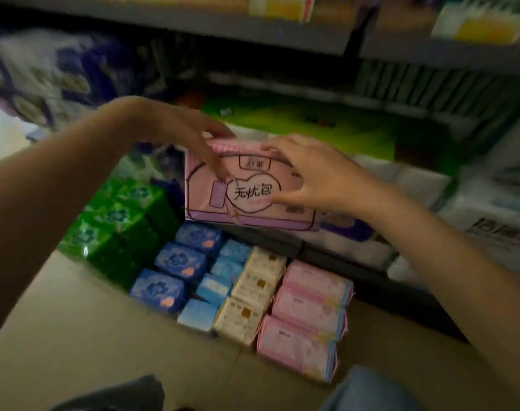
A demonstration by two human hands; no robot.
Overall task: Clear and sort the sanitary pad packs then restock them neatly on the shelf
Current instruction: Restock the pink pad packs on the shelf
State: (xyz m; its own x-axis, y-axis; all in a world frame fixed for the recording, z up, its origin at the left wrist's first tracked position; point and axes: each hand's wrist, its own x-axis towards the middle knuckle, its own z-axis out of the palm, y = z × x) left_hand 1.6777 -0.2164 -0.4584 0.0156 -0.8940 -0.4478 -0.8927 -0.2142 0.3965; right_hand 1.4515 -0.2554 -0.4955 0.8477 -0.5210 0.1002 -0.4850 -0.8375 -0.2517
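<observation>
Both hands are on a large pink pack (249, 192) printed with a heart and bag outline, held up on edge above the front of the lowest shelf (297, 250). The left hand (190, 134) comes over its top left corner, fingers hanging down across the face; the frame is too blurred to tell whether they pinch it. The right hand (306, 173) clasps the upper right part, fingertips curled over the top edge and thumb pressed on the front. Below the pack, sorted rows lie on the tan floor (74, 336): green packs (113, 221) at the left, then dark blue packs (175, 262), light blue packs (217, 283), cream packs (252, 295) and pink striped packs (309, 315) at the right, each row touching the next. Bare floor lies open in front of and left of the rows. Behind the held pack the shelf holds a green item (312, 126) and white bundles (416, 179); an upper shelf edge (223, 28) crosses the top.
</observation>
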